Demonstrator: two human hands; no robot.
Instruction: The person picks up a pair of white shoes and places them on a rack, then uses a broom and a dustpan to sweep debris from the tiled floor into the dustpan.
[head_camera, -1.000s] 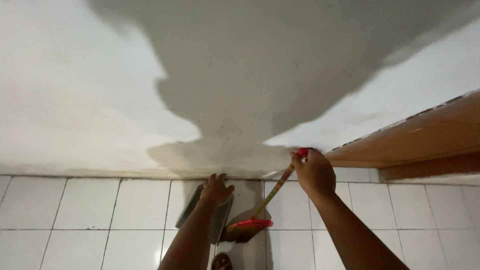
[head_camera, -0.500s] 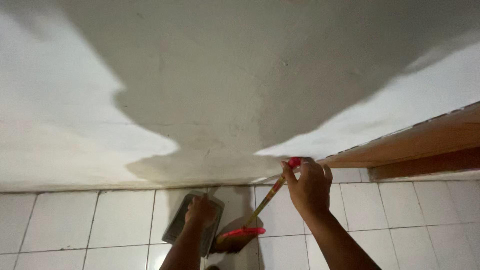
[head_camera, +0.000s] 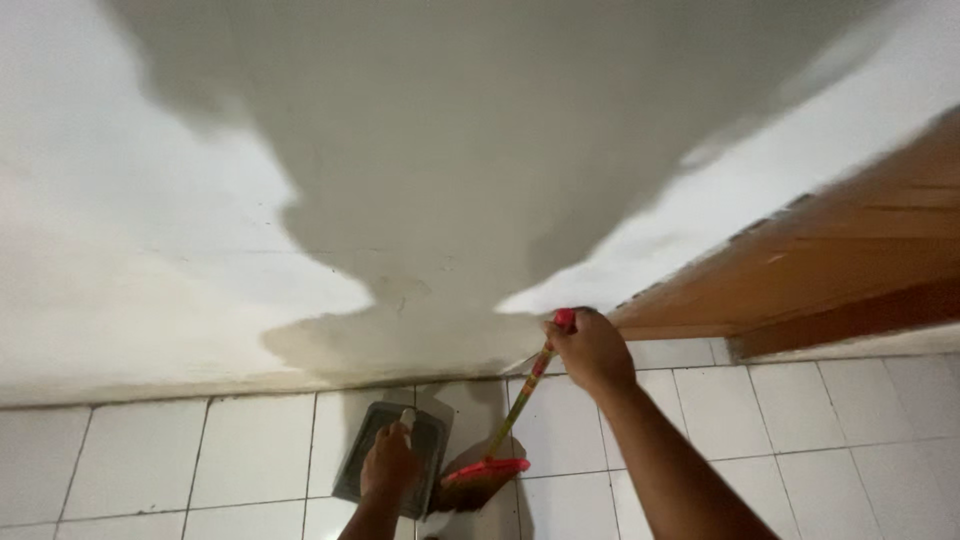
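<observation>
Right hand (head_camera: 592, 350) fisted atop broom (head_camera: 505, 435), left hand (head_camera: 388, 466) gripping dustpan (head_camera: 391, 460)

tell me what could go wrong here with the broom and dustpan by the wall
1. The left hand holds the grey dustpan flat on the white tiled floor; if its edge lifts, sweepings could slip under it.
2. The right hand grips only the top of the broom, so the red head may be hard to steer and could push dirt past the pan.
3. The work sits in the person's own shadow, so fine dust may go unseen.
</observation>
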